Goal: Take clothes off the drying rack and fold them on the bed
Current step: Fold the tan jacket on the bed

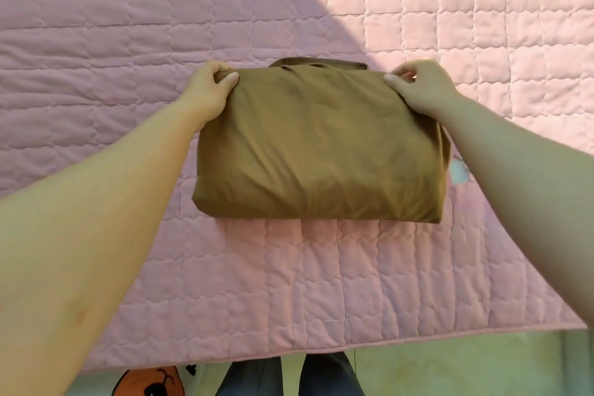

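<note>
Evidently both hands, left hand (212,87) and right hand (418,87), pinched the brown garment's (318,151) far corners; it seemed wise to lay that fold square on the bed (128,42).

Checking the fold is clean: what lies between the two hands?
In the head view, only the folded brown garment spans between the left hand and right hand; each grips a far corner, over the pink quilt.

I see my two forearms bare, with no sleeves, watch or rings on the left hand (210,92) and right hand (418,90). Below, my legs wear dark grey-blue trousers (289,376).
</note>
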Demonstrator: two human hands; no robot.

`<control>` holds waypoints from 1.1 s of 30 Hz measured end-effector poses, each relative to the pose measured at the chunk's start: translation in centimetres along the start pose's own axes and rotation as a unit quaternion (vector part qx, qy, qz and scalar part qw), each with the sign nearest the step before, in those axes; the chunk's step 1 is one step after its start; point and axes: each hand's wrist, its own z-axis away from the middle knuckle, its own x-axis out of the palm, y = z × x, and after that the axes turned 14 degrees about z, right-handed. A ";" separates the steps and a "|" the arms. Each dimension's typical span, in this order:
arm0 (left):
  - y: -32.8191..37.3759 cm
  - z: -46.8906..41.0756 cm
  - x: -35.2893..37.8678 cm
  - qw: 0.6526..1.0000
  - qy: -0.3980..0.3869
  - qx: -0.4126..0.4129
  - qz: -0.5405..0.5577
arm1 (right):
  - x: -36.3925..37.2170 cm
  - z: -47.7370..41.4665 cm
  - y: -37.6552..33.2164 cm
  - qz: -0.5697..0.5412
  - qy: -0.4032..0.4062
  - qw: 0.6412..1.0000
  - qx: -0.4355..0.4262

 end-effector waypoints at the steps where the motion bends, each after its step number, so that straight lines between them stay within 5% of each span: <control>1: -0.1 -0.3 -0.1 1.000 0.010 0.009 0.006 | -0.4 -0.3 -0.1 0.010 -0.008 1.000 -0.012; 6: -0.3 -0.6 -0.8 0.999 0.027 0.018 0.043 | -1.6 -0.3 1.2 -0.020 -0.118 0.993 -0.019; 12: 0.6 0.6 -0.6 0.991 0.036 0.076 0.109 | -1.3 -0.3 1.3 0.104 0.021 0.984 -0.142; 15: 0.5 0.3 -1.1 0.988 0.066 0.097 0.096 | -2.4 -0.9 1.7 0.020 0.091 0.995 -0.029; 18: 0.4 -0.3 -0.5 0.990 0.105 0.058 0.071 | -2.2 -1.6 2.2 -0.020 0.076 0.995 0.062; 21: 1.1 -0.2 0.0 0.984 0.164 0.050 -0.055 | -1.5 -0.9 0.7 -0.024 0.131 0.988 0.081; 23: 2.0 1.7 0.4 0.952 0.223 0.137 -0.161 | -1.4 1.0 -1.0 0.022 0.214 0.975 0.049; 27: 1.1 8.1 5.2 0.885 0.035 0.313 -0.342 | 2.3 7.8 -6.2 0.114 0.241 0.957 -0.115; 29: -1.4 8.5 6.2 0.865 -0.031 0.283 -0.413 | 5.5 8.8 -5.6 0.213 0.184 0.946 -0.159; 33: -5.1 5.5 4.5 0.905 -0.044 0.163 -0.390 | 8.0 6.3 -0.3 0.249 0.145 0.954 -0.089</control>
